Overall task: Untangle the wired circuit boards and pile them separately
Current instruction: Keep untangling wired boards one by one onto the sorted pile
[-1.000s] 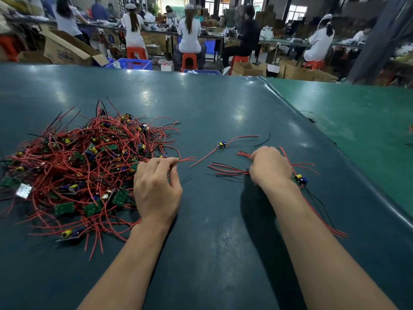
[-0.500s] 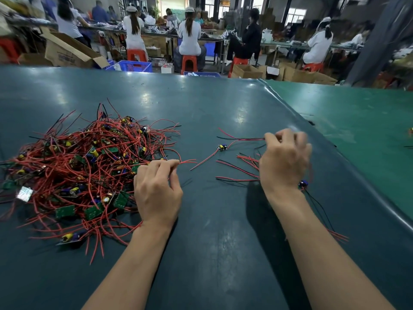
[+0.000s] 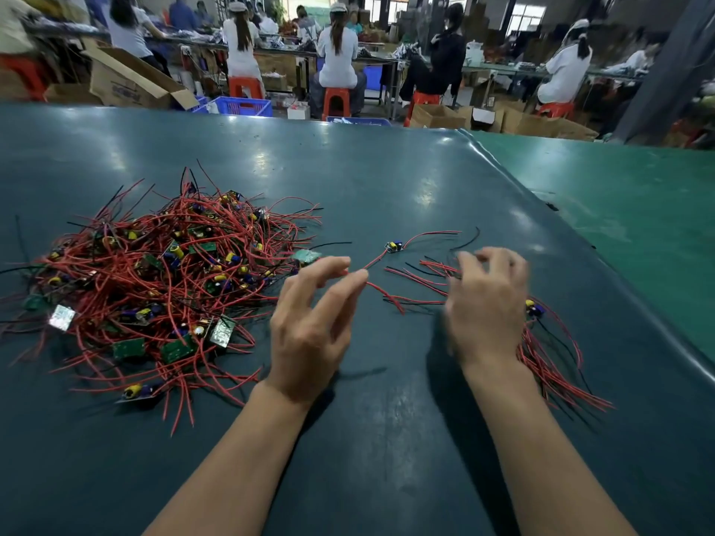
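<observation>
Tangled pile [image 3: 154,288]: a big heap of red and black wires with small green circuit boards lies on the left part of the dark green table [image 3: 387,439].
Left hand [image 3: 309,330]: it hovers just right of the heap; its fingers are apart and slightly bent, and the fingertips [image 3: 358,278] touch a red wire [image 3: 381,290]. Whether the wire is pinched, one cannot tell.
Single board [image 3: 394,246]: a small board with a yellow part lies alone, far from the hands, between them; its red leads run toward the left fingertips and toward the right.
Right hand [image 3: 487,307]: it is blurred; the fingers are curled above loose red and black wires [image 3: 421,278]. If they grip something, one cannot tell.
Sorted pile [image 3: 549,353]: a bundle of red wires with a blue and yellow part lies just right of the right wrist, partly hidden by it.
Background: seated workers [image 3: 336,52], orange stools [image 3: 334,102], cardboard boxes [image 3: 127,83] and a blue crate [image 3: 243,107] stand beyond the table's far edge.
</observation>
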Motion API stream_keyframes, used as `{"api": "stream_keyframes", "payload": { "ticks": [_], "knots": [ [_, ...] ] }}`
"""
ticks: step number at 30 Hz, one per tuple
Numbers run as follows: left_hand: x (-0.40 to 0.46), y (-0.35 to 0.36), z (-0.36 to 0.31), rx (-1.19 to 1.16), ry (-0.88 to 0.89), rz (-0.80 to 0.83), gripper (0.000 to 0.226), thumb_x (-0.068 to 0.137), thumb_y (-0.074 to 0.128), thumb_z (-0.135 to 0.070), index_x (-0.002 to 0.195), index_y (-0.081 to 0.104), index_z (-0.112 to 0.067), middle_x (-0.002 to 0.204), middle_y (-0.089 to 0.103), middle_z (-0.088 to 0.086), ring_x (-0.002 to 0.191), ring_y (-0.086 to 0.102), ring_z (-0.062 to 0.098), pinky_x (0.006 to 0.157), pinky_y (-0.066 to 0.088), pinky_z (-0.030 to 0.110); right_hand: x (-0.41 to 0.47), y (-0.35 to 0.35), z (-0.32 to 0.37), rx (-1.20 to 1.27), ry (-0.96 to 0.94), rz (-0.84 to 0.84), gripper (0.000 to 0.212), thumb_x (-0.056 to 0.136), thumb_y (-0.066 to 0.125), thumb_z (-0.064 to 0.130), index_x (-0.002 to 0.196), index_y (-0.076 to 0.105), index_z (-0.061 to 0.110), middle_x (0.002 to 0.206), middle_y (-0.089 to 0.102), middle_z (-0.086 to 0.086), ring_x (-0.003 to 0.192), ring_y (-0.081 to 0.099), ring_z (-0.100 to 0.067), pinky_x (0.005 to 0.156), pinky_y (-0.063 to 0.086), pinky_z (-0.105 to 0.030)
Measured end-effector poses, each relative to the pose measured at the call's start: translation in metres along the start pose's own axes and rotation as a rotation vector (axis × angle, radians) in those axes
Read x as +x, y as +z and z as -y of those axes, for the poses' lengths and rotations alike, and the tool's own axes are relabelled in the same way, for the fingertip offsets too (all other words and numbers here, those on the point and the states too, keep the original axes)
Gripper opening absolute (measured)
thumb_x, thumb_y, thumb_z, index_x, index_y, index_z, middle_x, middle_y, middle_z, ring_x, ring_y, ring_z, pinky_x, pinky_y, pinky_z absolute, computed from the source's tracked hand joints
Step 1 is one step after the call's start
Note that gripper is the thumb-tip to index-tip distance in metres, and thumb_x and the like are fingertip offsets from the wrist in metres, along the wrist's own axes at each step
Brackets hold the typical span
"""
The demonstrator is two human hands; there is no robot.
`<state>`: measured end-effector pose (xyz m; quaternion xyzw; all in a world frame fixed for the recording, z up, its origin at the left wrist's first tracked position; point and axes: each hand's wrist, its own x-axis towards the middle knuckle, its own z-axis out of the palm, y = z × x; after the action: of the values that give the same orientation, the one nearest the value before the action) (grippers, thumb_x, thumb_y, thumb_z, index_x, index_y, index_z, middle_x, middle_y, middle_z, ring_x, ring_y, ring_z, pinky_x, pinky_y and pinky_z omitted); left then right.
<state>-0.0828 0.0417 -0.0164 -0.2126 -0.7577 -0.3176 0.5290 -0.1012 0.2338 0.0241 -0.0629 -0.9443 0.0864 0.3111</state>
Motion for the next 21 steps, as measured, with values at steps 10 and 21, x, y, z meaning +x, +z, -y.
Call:
{"api": "stream_keyframes", "payload": {
  "ticks": [10,21],
  "knots": [
    [-0.001,0.007,-0.011,-0.130,0.075,0.111,0.020,0.092,0.060,-0.002,0.110,0.070,-0.001,0.109,0.066,0.012,0.098,0.062,0.028,0.088,0.050,0.041,-0.051,0.005,0.053,1.267,-0.156,0.431,0.030,0.080,0.050,-0.014,0.101,0.056,0.007,0.087,0.062,0.012,0.075,0.059,0.011,0.073,0.045,-0.008],
    [0.000,0.010,-0.019,-0.234,-0.072,0.090,0.018,0.089,0.061,-0.012,0.081,0.063,0.003,0.094,0.061,0.012,0.088,0.057,0.021,0.079,0.048,0.029,-0.041,0.010,0.051,1.681,0.289,0.299,0.014,0.091,0.058,-0.007,0.095,0.069,0.000,0.080,0.073,-0.007,0.075,0.070,-0.014,0.073,0.058,-0.026]
  ]
}}
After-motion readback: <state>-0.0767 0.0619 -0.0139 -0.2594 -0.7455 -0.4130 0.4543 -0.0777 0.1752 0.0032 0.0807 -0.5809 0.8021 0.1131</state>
